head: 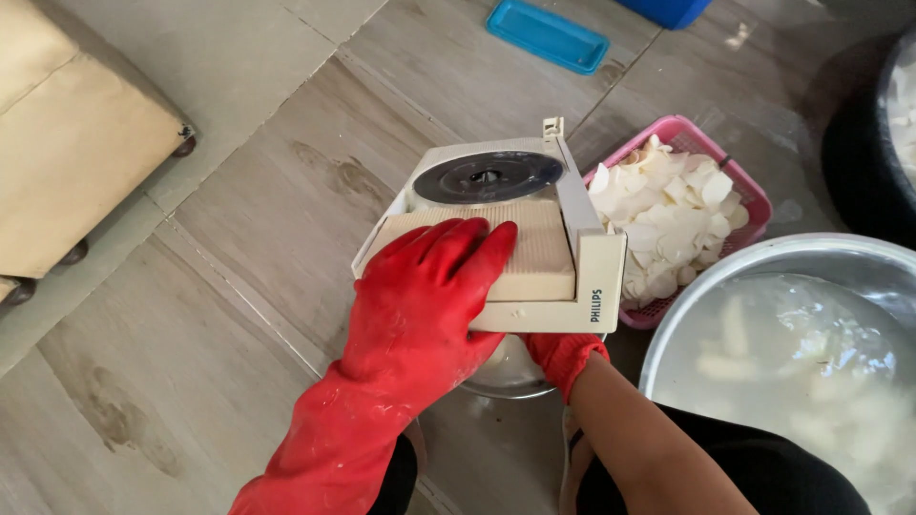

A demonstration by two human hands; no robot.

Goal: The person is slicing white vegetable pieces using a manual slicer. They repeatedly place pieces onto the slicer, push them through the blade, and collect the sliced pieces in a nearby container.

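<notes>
A cream-coloured electric slicer (544,205) with a round dark blade stands over a metal bowl (501,377) on the tiled floor. My left hand (425,286), in a long red rubber glove, lies flat on the slicer's ribbed sliding plate (539,253), fingers spread across it. My right hand (563,355), also in a red glove, is tucked under the slicer's near edge and mostly hidden; what it touches is hidden from view. A pink plastic basket (730,167) full of thin white slices sits just to the right of the slicer.
A large metal basin (711,277) of water with pale pieces stands at the right. A black tub (859,153) is at the far right, a blue tray (546,35) at the top, a beige cushioned seat (67,143) at the left.
</notes>
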